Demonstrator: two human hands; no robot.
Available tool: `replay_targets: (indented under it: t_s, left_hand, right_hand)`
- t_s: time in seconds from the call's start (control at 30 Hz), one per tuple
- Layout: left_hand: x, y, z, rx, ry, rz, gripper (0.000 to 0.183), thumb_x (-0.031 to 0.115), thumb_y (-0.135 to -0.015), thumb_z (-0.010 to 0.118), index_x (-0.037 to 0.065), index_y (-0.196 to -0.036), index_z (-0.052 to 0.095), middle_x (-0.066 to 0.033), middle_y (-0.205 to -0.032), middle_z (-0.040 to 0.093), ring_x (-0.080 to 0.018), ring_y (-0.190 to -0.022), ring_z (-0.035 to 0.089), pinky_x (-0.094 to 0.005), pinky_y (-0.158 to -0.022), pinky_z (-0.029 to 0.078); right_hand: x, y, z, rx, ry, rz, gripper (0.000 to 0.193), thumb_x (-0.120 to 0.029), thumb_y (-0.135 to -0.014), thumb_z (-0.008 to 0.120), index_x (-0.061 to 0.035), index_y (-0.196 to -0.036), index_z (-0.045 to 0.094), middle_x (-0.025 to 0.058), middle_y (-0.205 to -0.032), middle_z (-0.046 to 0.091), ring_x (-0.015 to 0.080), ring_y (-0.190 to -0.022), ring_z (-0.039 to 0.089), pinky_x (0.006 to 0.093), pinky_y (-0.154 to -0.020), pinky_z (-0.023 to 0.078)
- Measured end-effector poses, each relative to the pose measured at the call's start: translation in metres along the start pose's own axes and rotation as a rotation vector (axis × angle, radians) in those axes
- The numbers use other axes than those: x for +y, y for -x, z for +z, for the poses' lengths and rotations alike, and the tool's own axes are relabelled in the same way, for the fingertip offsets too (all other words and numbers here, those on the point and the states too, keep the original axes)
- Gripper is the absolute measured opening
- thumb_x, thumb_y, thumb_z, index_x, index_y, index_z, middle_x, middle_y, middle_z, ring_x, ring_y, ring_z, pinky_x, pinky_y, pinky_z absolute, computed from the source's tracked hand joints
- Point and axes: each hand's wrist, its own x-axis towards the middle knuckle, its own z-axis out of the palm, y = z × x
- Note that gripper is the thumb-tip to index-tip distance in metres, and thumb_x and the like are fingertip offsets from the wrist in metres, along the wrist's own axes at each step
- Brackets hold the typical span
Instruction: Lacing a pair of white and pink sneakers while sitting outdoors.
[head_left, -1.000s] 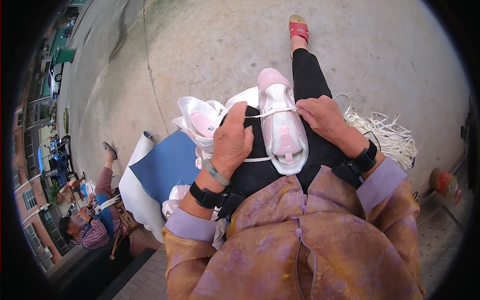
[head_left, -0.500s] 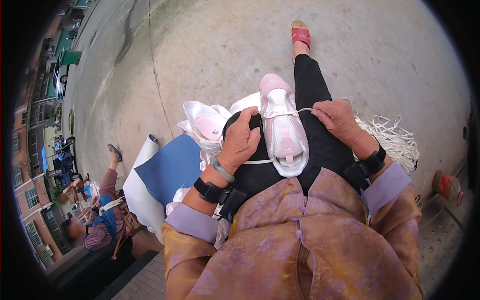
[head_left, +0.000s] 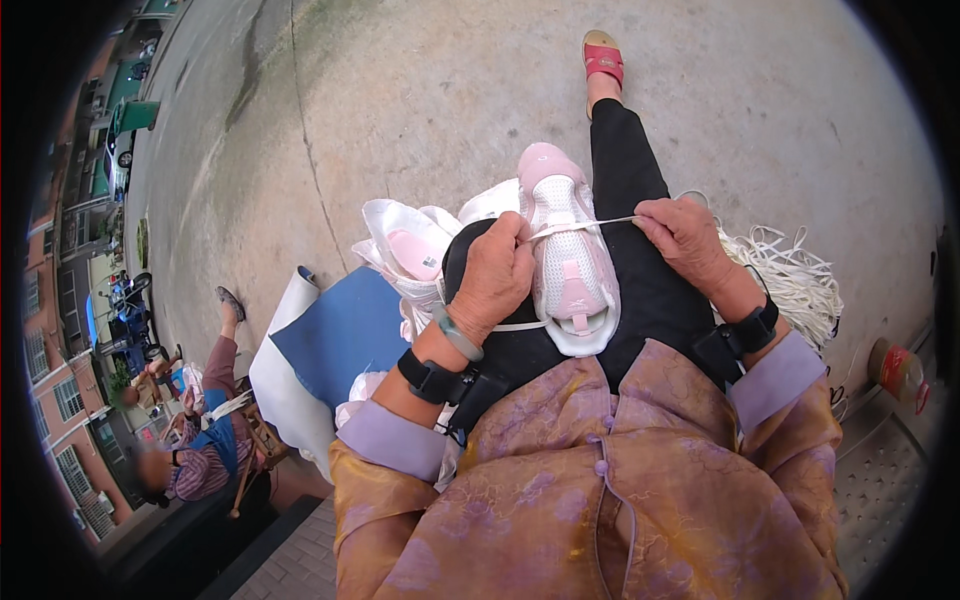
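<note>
A pink and white sneaker lies across my lap between my thighs, toe pointing away. A white shoelace stretches over its upper from side to side. At the shoe's right, the fingers of my right hand pinch the lace and hold it taut. My left hand is curled at the shoe's left edge, fingertips closed on the lace where it meets the upper. Another length of lace runs below this hand to the shoe's heel. More pink and white shoes rest beside my left thigh.
A heap of white laces sits right of my leg, with a bottle with a red label farther right. Blue and white sheet material lies on the left. A person sits beyond it. Concrete ground stretches ahead.
My left fingers have curled in and closed at the shoe's left edge. The lace, slack before, is now drawn straight across the upper. My right hand has moved slightly right.
</note>
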Motion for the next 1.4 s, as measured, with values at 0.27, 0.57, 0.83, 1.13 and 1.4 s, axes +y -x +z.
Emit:
replay_targets:
  t_s: [0.27,0.57,0.83,1.13,1.4]
  left_hand:
    - [-0.005,0.000,-0.030,-0.105,-0.470,0.281,0.008,0.000,-0.079,0.053,0.005,-0.085,0.053,-0.0149,-0.069,0.056,-0.0330,-0.064,0.059,-0.0376,-0.054,0.046]
    - [-0.047,0.031,-0.152,0.348,-0.742,0.253,0.008,0.003,-0.079,0.056,0.006,-0.087,0.059,-0.0130,-0.072,0.060,-0.0317,-0.066,0.060,-0.0376,-0.056,0.047]
    - [-0.036,0.045,-0.161,0.404,-0.865,0.204,0.005,0.004,-0.081,0.058,0.004,-0.085,0.059,-0.0134,-0.073,0.059,-0.0323,-0.065,0.059,-0.0363,-0.056,0.047]
    - [-0.050,0.043,-0.182,0.413,-0.974,0.206,0.003,0.009,-0.082,0.058,0.006,-0.083,0.058,-0.0123,-0.072,0.058,-0.0320,-0.064,0.059,-0.0376,-0.053,0.046]
    - [-0.047,0.041,-0.179,0.496,-0.956,0.237,0.002,0.008,-0.082,0.056,0.008,-0.082,0.058,-0.0116,-0.072,0.058,-0.0315,-0.064,0.059,-0.0377,-0.054,0.046]
  right_hand:
    - [0.009,0.001,-0.008,-0.018,0.028,-0.024,0.009,-0.017,-0.080,0.062,-0.0090,-0.082,0.061,0.0091,-0.071,0.061,0.0312,-0.063,0.056,0.0385,-0.058,0.044]
    - [0.020,0.018,-0.047,-0.313,0.020,0.163,0.016,-0.021,-0.079,0.063,-0.0080,-0.088,0.060,0.0102,-0.075,0.059,0.0304,-0.071,0.057,0.0384,-0.066,0.044]
    - [-0.022,-0.010,0.013,-0.021,0.129,-0.231,0.027,-0.013,-0.074,0.063,-0.0072,-0.099,0.055,0.0087,-0.089,0.058,0.0271,-0.087,0.057,0.0373,-0.082,0.041]
    - [-0.030,-0.023,-0.002,-0.324,0.073,0.029,0.015,-0.022,-0.082,0.054,-0.0073,-0.080,0.058,0.0139,-0.075,0.062,0.0333,-0.075,0.061,0.0439,-0.065,0.046]
    - [-0.038,-0.039,0.013,-0.506,-0.007,0.134,0.021,-0.025,-0.079,0.056,-0.0057,-0.086,0.061,0.0170,-0.078,0.063,0.0354,-0.078,0.061,0.0446,-0.068,0.047]
